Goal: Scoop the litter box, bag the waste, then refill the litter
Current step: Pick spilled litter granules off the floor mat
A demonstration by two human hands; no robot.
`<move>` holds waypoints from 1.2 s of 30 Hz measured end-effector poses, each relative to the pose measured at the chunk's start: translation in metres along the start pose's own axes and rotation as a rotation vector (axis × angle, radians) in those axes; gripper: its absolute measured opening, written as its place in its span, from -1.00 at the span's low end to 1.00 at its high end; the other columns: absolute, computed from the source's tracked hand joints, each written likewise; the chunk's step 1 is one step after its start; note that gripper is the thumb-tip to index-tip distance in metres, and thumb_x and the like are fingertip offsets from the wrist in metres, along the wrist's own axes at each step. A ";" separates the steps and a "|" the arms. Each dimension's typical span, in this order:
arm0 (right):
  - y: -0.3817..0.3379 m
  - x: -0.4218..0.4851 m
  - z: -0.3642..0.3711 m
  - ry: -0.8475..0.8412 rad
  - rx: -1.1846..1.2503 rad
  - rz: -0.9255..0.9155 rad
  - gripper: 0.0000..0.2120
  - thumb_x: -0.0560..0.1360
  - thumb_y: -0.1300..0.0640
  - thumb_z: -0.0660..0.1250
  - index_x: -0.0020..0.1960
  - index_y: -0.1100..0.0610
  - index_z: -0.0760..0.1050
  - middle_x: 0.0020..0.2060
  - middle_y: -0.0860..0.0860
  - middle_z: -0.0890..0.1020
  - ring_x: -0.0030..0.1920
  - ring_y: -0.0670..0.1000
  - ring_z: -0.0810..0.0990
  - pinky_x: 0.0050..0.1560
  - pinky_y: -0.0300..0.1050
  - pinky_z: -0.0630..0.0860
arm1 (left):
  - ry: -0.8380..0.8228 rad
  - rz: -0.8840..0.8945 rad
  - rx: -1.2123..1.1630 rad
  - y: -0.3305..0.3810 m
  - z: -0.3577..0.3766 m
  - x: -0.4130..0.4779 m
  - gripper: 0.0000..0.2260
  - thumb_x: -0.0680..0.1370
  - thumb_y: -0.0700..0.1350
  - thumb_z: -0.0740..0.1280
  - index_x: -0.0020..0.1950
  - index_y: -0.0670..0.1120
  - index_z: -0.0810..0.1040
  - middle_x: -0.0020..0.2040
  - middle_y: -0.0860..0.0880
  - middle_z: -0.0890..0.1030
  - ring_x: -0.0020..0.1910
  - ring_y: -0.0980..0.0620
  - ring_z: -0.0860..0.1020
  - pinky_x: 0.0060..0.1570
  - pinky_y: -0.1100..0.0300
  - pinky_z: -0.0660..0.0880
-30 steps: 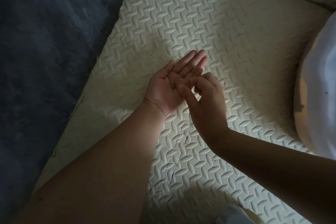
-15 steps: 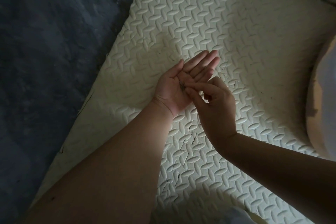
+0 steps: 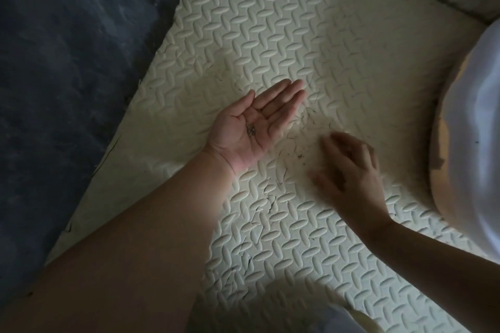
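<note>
Bare foam mat (image 3: 338,43) ahead; white container (image 3: 476,127) rightward.

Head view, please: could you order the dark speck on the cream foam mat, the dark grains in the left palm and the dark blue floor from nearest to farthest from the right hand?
1. Dark speck on the cream foam mat, beside the right hand.
2. Dark grains in the left hand.
3. Dark blue floor, far left.

The left hand (image 3: 261,120) lies palm-up over the mat (image 3: 297,35), litter grains (image 3: 251,130) on its palm. The right hand (image 3: 349,170) is right of it and nearer. The floor (image 3: 67,62) lies left of the mat.
</note>
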State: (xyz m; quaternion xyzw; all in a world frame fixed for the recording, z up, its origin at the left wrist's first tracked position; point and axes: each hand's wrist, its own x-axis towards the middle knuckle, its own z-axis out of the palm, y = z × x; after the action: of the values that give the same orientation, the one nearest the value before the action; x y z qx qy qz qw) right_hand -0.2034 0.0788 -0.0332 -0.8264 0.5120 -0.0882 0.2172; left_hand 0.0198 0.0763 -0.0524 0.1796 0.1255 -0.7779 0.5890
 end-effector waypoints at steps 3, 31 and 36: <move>0.003 0.001 0.005 -0.014 0.062 -0.030 -0.62 0.47 -0.09 0.35 0.28 -0.08 0.53 0.33 -0.07 0.39 0.34 0.01 0.25 0.32 0.01 0.26 | -0.005 -0.011 -0.003 0.000 0.002 0.000 -0.57 0.65 -0.10 0.03 0.35 -0.38 0.36 0.35 -0.32 0.42 0.36 -0.27 0.39 0.38 -0.02 0.29; -0.022 0.026 0.017 0.028 -0.039 -0.028 -0.76 0.51 -0.02 0.26 -0.10 0.13 0.57 -0.05 -0.03 0.44 0.02 -0.01 0.33 0.11 -0.01 0.34 | -0.004 -0.043 -0.025 -0.001 0.002 0.003 -0.56 0.65 -0.10 0.02 0.37 -0.39 0.33 0.36 -0.34 0.39 0.44 -0.14 0.21 0.42 -0.01 0.19; -0.054 0.028 0.010 0.125 0.209 0.012 -0.86 0.48 0.01 0.32 -0.07 0.06 0.58 -0.07 -0.12 0.39 0.00 -0.09 0.36 0.12 -0.22 0.31 | -0.018 -0.029 -0.022 -0.002 0.001 0.004 -0.56 0.65 -0.09 -0.01 0.38 -0.38 0.31 0.38 -0.34 0.37 0.45 -0.14 0.18 0.42 -0.03 0.17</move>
State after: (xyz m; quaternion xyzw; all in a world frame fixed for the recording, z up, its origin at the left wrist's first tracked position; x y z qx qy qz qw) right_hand -0.1429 0.0769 -0.0197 -0.7891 0.5174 -0.1913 0.2701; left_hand 0.0171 0.0731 -0.0535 0.1641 0.1315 -0.7866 0.5806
